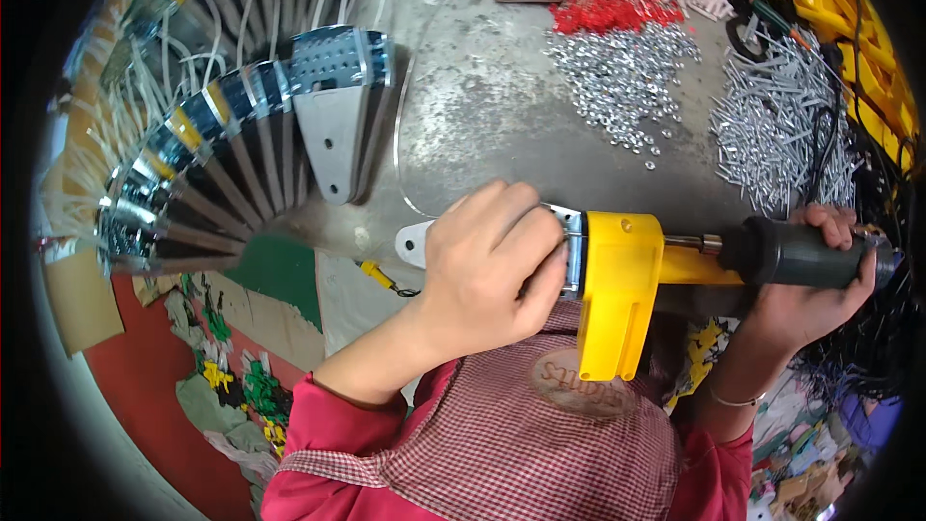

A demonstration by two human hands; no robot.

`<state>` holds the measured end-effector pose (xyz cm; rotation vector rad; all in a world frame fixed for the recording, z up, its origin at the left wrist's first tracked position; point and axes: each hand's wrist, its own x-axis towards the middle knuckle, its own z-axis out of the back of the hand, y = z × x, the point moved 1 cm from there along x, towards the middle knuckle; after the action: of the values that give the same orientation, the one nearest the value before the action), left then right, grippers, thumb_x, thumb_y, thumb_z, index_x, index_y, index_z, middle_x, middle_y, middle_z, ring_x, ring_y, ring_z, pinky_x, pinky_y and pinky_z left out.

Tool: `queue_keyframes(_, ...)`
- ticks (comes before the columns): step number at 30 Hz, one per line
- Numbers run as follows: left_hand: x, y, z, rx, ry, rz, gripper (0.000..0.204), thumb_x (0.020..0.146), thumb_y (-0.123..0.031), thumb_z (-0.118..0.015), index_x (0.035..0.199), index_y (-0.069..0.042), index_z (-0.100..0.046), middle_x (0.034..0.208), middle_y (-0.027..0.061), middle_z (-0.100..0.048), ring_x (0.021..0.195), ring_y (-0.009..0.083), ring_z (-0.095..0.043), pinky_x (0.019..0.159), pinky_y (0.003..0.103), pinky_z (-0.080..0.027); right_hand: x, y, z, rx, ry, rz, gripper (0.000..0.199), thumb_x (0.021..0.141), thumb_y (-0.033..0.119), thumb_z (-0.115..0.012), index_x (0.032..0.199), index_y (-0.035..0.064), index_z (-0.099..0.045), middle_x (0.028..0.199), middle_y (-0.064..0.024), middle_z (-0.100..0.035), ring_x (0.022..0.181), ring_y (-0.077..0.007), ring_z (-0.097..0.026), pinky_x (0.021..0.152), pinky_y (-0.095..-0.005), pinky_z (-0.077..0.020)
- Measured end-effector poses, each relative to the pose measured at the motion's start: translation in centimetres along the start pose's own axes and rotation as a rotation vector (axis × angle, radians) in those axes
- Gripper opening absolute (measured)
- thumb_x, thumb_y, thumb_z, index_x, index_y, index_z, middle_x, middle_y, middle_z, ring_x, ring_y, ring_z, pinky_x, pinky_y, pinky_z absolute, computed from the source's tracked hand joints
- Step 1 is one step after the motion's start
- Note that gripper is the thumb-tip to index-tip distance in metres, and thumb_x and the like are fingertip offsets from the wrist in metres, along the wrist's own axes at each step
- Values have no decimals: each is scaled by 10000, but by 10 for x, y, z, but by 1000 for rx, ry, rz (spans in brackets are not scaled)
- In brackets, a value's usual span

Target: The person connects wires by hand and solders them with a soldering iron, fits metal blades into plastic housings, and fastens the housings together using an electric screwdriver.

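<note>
A seated or standing person's two bare hands work at the near edge of a worn metal tabletop (473, 125), in the middle and right of the frame. The left hand (497, 265) has its grip clamped around a grey tapered plate (413, 243), whose holed tip pokes out to the left. The right hand (815, 309) has its grip wrapped round a dark power screwdriver (810, 256), its shaft pointing left at a yellow plastic part (622, 260), which sits against the plate's metal end at center right.

The work looks partway through: the yellow part is in place, but whether a screw is seated cannot be told. A curved row of similar pieces (260, 87) at upper left shows no such large yellow part, so those seem not yet fitted.

The widest open room is the bare metal at upper center. Beyond it lie loose nuts (627, 77), with a pile of screws (781, 130) to their right, above the screwdriver. Black cables (868, 347) crowd the right edge, leaving little room there. The yellow part hangs past the tabletop's near edge, over a checked apron (502, 434).
</note>
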<state>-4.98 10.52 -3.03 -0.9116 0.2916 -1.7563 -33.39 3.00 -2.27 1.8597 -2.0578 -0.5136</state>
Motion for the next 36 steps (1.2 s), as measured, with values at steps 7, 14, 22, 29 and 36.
queue_keyframes(7, 4, 3, -5, -3, 27, -53, 166, 646, 12, -658, 770, -20, -553, 710, 115, -527, 591, 277, -521, 522, 363, -405, 4, -2, -3, -73, -33, 21, 304, 918, 245, -560, 1031, -9, -437, 820, -51, -496, 797, -172, -541, 915, -372, -439)
queue_keyframes(14, 4, 0, -2, 4, 31, -23, 156, 656, 7, -658, 776, -20, -561, 710, 113, -537, 601, 281, -536, 533, 360, -420, 3, -2, -4, -36, -43, 19, 305, 923, 240, -553, 1052, -15, -447, 833, -56, -491, 791, -181, -534, 907, -371, -442)
queue_keyframes(22, 31, 17, 21, 1, 79, 136, 146, 767, -39, -692, 902, -48, -637, 802, 111, -567, 700, 292, -603, 622, 398, -485, -1, -6, -4, 8, 19, 1, 322, 945, 239, -532, 1121, -17, -450, 853, -65, -463, 824, -180, -489, 896, -375, -434)
queue_keyframes(29, 90, 59, -3, 487, 138, 33, 316, 783, 51, -558, 1086, 10, -637, 1025, 151, -619, 978, 348, -593, 867, 428, -489, -3, -6, 0, 39, 3, 19, 307, 947, 233, -531, 1111, -10, -440, 839, -60, -442, 808, -176, -472, 871, -365, -444)
queue_keyframes(36, 67, 32, 0, 360, 216, 26, 340, 740, 94, -538, 1042, 4, -664, 973, 145, -624, 939, 344, -603, 832, 421, -492, -3, -9, 1, -12, -40, 59, 320, 948, 251, -503, 1125, -2, -419, 844, -60, -432, 796, -168, -471, 871, -357, -446)
